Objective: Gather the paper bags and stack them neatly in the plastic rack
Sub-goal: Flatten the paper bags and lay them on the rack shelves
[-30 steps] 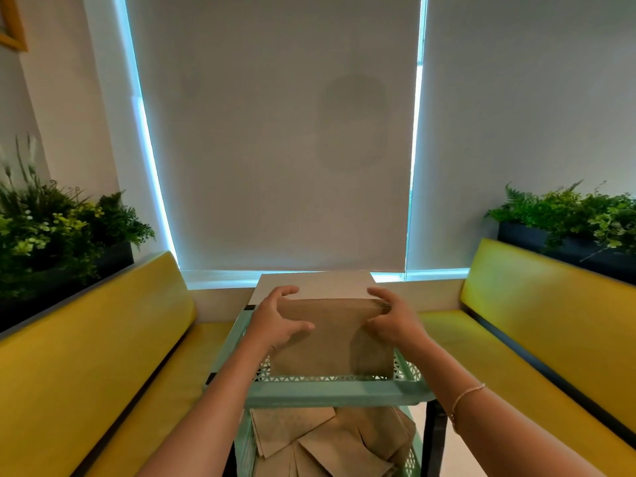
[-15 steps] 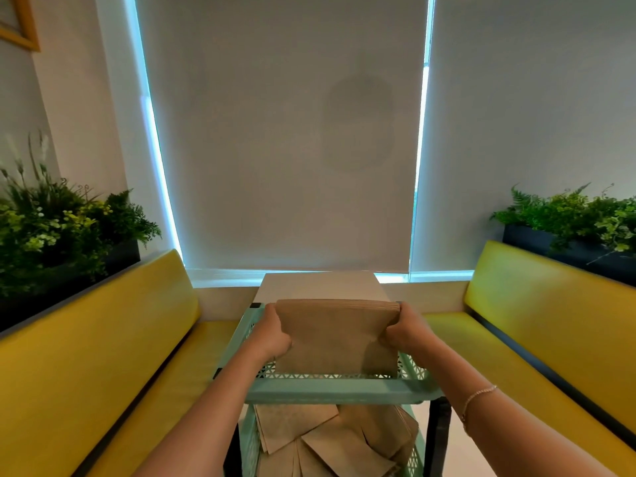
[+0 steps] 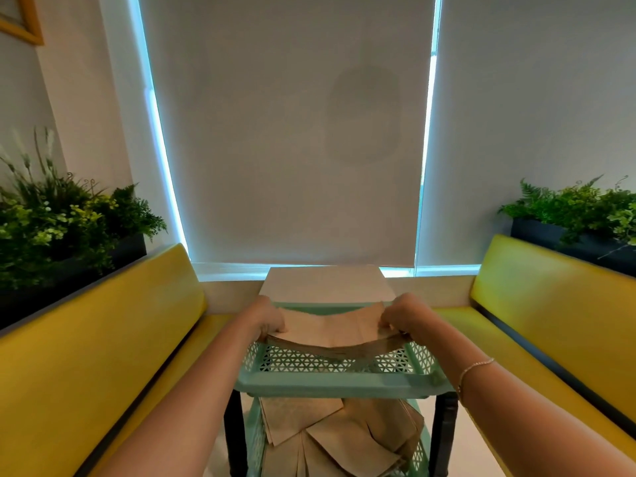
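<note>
Left hand (image 3: pixel 268 320) and right hand (image 3: pixel 402 316) gripping opposite ends of paper bags (image 3: pixel 332 333).

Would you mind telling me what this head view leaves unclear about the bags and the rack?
- Fingertips of the left hand and right hand: curled under the stack of paper bags.
- Number of bags in the stack: edges too thin to count.
- Whether the sagging stack touches the top shelf: hidden by the shelf's perforated front wall.
- Lower shelf bags: cut off by the frame's bottom edge.
</note>
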`<action>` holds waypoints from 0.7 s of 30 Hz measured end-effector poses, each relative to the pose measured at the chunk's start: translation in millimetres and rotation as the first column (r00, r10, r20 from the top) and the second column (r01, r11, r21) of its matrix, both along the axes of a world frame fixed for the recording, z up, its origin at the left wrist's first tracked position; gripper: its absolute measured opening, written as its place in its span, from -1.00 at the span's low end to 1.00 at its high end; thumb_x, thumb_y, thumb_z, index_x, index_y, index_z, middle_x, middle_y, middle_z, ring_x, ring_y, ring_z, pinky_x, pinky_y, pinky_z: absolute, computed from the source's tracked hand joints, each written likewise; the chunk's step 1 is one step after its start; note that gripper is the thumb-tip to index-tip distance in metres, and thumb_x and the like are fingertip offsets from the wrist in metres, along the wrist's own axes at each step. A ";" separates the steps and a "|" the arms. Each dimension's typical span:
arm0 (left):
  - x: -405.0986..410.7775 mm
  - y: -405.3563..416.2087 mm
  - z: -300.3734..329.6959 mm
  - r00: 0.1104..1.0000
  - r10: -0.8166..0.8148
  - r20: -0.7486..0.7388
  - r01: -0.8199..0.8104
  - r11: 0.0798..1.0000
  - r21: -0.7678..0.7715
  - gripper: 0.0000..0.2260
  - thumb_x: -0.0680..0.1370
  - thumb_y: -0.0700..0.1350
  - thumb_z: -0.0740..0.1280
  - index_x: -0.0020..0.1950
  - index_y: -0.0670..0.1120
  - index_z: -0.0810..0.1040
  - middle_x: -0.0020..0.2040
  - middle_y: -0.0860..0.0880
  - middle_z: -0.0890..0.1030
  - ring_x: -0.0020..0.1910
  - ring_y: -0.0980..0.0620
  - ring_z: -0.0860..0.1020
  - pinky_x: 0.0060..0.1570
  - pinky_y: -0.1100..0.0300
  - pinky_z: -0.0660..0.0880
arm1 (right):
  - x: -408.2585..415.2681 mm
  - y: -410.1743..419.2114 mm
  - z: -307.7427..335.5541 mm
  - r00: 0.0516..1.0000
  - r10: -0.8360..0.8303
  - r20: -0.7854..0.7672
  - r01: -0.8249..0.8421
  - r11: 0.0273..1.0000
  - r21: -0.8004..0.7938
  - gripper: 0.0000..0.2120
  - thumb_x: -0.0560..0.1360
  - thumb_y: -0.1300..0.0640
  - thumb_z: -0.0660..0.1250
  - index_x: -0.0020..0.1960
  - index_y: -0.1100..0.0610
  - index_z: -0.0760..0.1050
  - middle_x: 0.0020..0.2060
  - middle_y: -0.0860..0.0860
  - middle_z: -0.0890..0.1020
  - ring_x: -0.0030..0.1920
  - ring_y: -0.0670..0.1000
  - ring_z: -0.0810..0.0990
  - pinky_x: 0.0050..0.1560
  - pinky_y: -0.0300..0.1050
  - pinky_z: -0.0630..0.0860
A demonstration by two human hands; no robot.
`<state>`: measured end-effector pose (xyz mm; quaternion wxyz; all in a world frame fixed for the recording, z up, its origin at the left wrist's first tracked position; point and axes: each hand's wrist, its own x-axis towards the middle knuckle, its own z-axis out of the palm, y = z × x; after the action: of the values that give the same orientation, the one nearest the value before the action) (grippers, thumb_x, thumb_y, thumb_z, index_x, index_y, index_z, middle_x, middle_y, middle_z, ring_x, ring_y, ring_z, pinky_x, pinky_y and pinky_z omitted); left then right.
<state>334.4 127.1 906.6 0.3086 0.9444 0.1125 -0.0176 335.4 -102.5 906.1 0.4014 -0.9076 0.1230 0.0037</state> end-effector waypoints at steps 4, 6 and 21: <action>0.7 -2.5 -13.9 0.997 0.001 -0.082 0.010 0.990 0.140 -0.62 0.48 -0.18 0.40 0.26 -0.28 0.46 0.21 -0.17 0.53 0.18 -0.08 0.52 0.09 0.15 0.46 | 0.5 7.9 -16.3 0.997 0.036 -0.070 -0.048 0.985 -0.168 -0.88 0.48 0.28 0.26 -0.24 0.24 0.44 -0.31 0.09 0.49 -0.20 0.08 0.55 -0.18 -0.13 0.55; 0.6 -6.2 -18.0 0.993 -0.001 -0.114 0.025 0.977 0.214 -0.60 0.52 -0.12 0.37 0.30 -0.26 0.44 0.27 -0.16 0.50 0.24 -0.07 0.49 0.19 0.16 0.42 | -2.2 9.5 -19.3 0.995 0.040 -0.091 -0.062 0.964 -0.259 -0.82 0.51 0.24 0.23 -0.27 0.22 0.42 -0.34 0.05 0.46 -0.33 -0.01 0.47 -0.34 -0.23 0.44; -11.1 -18.1 -32.6 0.995 0.030 0.095 -0.066 0.912 0.406 -0.91 0.48 -0.26 0.31 -0.03 -0.18 0.51 -0.10 -0.11 0.56 -0.12 -0.09 0.54 -0.16 0.08 0.48 | -17.9 21.9 -22.9 0.998 0.047 0.041 -0.027 0.915 -0.403 -0.86 0.48 0.20 0.28 0.02 0.22 0.45 -0.09 0.11 0.56 -0.01 0.13 0.57 0.00 -0.04 0.52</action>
<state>323.3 109.0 874.0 0.1094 0.9848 0.1232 0.0549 317.6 -80.6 883.2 0.2093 -0.9727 0.0938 -0.0369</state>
